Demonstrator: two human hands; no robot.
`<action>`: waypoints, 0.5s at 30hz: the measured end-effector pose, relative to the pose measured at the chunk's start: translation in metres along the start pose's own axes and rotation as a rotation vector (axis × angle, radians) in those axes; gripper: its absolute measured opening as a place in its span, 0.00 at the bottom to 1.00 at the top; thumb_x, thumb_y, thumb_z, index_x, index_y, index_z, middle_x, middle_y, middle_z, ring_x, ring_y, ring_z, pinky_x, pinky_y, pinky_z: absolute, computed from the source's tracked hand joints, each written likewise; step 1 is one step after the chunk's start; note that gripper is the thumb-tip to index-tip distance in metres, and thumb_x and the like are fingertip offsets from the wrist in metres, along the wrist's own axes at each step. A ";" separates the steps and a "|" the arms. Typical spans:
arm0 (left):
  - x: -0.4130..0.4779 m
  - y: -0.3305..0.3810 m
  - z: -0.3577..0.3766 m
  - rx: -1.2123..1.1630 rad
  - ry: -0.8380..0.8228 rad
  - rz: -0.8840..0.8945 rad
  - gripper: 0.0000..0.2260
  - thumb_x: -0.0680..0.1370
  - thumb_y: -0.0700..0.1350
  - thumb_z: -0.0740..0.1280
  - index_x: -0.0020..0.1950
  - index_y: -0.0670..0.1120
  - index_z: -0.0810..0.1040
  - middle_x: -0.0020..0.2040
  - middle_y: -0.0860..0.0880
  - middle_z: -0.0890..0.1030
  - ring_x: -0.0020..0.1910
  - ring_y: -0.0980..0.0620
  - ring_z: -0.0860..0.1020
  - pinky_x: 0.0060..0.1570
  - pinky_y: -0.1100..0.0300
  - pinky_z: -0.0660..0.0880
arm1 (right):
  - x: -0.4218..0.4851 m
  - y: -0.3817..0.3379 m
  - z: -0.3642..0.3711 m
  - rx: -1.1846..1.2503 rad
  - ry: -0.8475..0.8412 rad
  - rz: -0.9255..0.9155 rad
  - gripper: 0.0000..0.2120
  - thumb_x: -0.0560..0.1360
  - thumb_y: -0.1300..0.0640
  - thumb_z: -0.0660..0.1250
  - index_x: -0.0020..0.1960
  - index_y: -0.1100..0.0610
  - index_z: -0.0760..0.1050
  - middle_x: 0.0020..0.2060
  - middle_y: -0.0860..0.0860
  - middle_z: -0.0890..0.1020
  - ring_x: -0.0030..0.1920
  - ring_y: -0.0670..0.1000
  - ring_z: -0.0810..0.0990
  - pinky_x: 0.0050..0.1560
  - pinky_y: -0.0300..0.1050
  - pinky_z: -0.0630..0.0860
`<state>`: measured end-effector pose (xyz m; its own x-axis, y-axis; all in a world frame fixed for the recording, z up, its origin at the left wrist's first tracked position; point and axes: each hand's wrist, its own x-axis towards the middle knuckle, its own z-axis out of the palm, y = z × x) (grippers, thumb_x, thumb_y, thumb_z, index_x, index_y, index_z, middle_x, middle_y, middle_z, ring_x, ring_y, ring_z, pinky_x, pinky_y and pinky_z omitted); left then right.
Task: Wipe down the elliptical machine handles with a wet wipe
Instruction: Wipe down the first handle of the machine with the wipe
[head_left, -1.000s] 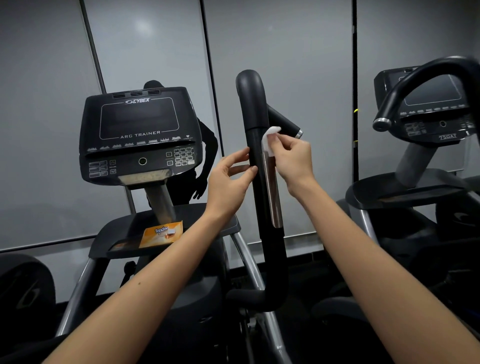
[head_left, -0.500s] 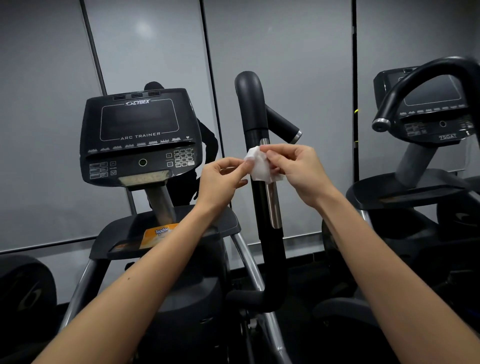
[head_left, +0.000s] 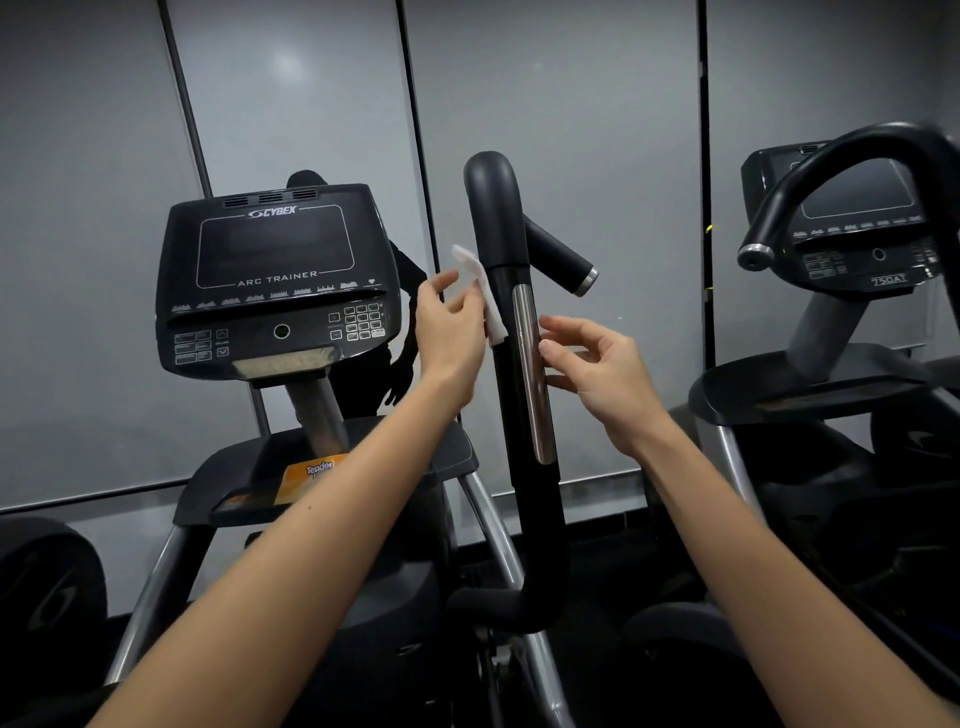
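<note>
A tall black handle (head_left: 511, 415) of the elliptical machine stands upright in the middle, with a silver sensor strip (head_left: 530, 374) down its front. My left hand (head_left: 449, 332) holds a white wet wipe (head_left: 483, 296) against the handle's left side, just below the curved top. My right hand (head_left: 597, 374) hovers at the right of the handle with loosely spread fingers, its fingertips near the silver strip and holding nothing. A short side grip (head_left: 563, 262) with a metal end cap sticks out to the right behind the handle.
The Cybex console (head_left: 275, 280) stands at the left, with an orange wipes packet (head_left: 311, 480) on the tray below it. A second machine with a curved black handle (head_left: 831, 176) and its own console is at the right. Grey wall panels are behind.
The wipe has passed from my right hand to my left hand and now lies on the handle's left side. My right hand has let go and moved to the right of the handle.
</note>
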<state>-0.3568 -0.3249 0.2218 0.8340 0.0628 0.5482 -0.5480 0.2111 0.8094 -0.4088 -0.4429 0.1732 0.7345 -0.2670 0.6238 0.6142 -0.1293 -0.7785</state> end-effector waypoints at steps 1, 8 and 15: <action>-0.006 -0.007 -0.002 -0.002 -0.018 0.042 0.09 0.79 0.43 0.63 0.57 0.49 0.68 0.52 0.46 0.80 0.52 0.49 0.80 0.55 0.51 0.77 | -0.002 0.001 0.001 0.015 -0.020 -0.001 0.13 0.75 0.64 0.66 0.58 0.56 0.77 0.45 0.49 0.82 0.43 0.47 0.81 0.50 0.44 0.80; -0.061 -0.043 -0.038 0.194 -0.211 0.353 0.13 0.75 0.38 0.67 0.57 0.51 0.76 0.51 0.54 0.77 0.49 0.60 0.79 0.47 0.69 0.75 | -0.008 0.007 0.004 0.083 -0.026 -0.020 0.19 0.74 0.68 0.66 0.64 0.59 0.73 0.53 0.55 0.82 0.41 0.40 0.82 0.49 0.34 0.78; -0.035 -0.014 -0.012 0.406 -0.165 0.518 0.18 0.77 0.34 0.61 0.68 0.39 0.70 0.60 0.48 0.70 0.59 0.60 0.70 0.60 0.68 0.71 | -0.008 0.009 0.004 0.133 -0.033 -0.010 0.20 0.74 0.69 0.65 0.64 0.55 0.72 0.53 0.56 0.81 0.40 0.41 0.82 0.49 0.34 0.78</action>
<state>-0.3774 -0.3187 0.1885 0.4536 -0.0995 0.8856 -0.8822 -0.1907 0.4304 -0.4078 -0.4378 0.1618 0.7359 -0.2342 0.6353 0.6528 -0.0034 -0.7575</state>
